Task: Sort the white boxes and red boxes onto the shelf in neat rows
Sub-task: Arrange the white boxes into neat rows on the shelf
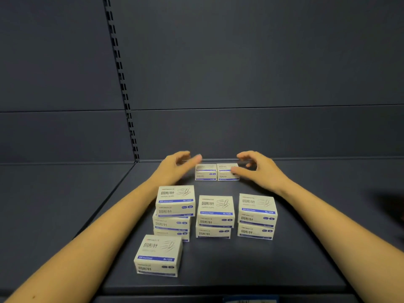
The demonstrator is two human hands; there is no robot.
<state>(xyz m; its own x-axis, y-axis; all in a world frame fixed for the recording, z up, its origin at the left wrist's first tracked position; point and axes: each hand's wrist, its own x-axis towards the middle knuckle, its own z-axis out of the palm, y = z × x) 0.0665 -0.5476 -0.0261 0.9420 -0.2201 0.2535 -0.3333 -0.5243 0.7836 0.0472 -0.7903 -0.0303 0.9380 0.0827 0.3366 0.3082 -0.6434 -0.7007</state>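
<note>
A lone white box [157, 254] waits at the shelf [306, 259] front, three stacks [215, 214] behind it, probably staged for sorting. Against the back, two boxes [206, 173] start a row; left hand [175, 166] and right hand [260, 169] flank them, fingers loosely curved, gripping nothing.

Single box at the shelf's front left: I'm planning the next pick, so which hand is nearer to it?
Left. The left hand is at the back, almost straight behind the single box; the right hand is equally far back but well off to the right.

Dim, soft, perhaps motion-blurred fingertips [197, 158]
</note>
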